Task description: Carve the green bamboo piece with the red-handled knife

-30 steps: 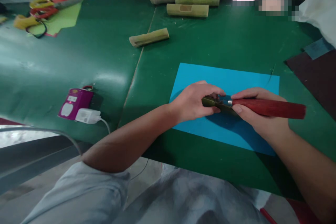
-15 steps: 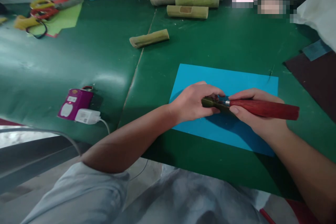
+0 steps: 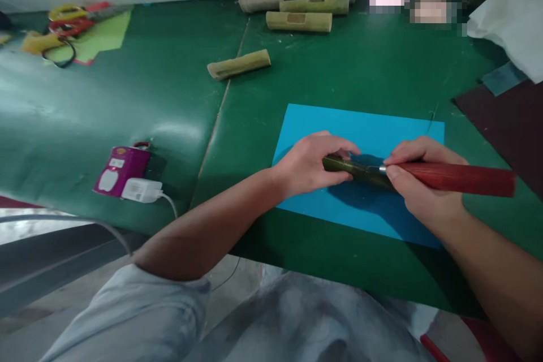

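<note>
My left hand [image 3: 311,161] is closed around the left part of a dark green bamboo piece [image 3: 354,168], thumb on the near side and fingers on the far side. My right hand [image 3: 424,172] grips a carving knife [image 3: 462,178] by its thick red wooden handle. The knife's thin metal tip points left and lies along the top of the bamboo; whether it cuts in, I cannot tell. Beneath both hands lies a blue sheet [image 3: 360,119]. The bamboo's right end is hidden behind my right hand.
Several cut bamboo tubes [image 3: 299,21] lie at the back, with a single bamboo piece [image 3: 238,65] closer in. A purple power adapter [image 3: 123,169] with a white charger [image 3: 142,189] sits at left. Scissors [image 3: 70,25] rest at far left, white cloth [image 3: 509,22] at right.
My right hand has drawn the knife to the right along the bamboo, uncovering more of its top. The left hand keeps its hold almost unmoved.
</note>
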`<state>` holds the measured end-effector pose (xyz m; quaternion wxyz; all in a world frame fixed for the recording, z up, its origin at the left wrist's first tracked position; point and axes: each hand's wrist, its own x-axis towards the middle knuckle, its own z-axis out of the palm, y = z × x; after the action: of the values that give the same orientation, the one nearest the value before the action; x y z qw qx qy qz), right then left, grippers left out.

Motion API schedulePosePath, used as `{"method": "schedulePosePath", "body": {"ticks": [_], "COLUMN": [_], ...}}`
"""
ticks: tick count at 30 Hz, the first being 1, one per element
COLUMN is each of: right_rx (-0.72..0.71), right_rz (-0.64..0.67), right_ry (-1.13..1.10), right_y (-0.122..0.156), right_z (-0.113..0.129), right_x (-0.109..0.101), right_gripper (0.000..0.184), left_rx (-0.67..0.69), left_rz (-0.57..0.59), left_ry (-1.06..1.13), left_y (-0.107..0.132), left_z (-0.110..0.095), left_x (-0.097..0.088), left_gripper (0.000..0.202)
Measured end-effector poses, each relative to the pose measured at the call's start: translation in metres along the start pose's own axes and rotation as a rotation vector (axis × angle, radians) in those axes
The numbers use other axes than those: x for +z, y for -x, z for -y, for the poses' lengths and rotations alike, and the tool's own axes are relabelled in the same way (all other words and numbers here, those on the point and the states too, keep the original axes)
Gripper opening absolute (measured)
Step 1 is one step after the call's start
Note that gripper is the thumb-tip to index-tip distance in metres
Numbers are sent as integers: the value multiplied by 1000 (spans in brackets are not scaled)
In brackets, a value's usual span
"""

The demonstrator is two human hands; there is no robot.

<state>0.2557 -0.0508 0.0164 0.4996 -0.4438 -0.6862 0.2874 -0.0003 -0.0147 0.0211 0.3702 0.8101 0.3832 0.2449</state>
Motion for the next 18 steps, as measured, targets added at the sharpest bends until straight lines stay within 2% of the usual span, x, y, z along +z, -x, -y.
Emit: {"method": "schedulePosePath", "body": {"ticks": [8,18], "right_rx": [14,55], "right_rz": [-57,-65], "right_ry": [-120,-112], "right_y": [2,6], "right_z": [1,-3], "right_x": [1,1], "right_gripper": [18,16], "left_rx": [0,-21], "left_rz": [9,23], "left_ry": [4,-31], "left_y": [0,-1], "left_z": [1,-1], "left_x": [-1,-1], "left_gripper": [40,39]}}
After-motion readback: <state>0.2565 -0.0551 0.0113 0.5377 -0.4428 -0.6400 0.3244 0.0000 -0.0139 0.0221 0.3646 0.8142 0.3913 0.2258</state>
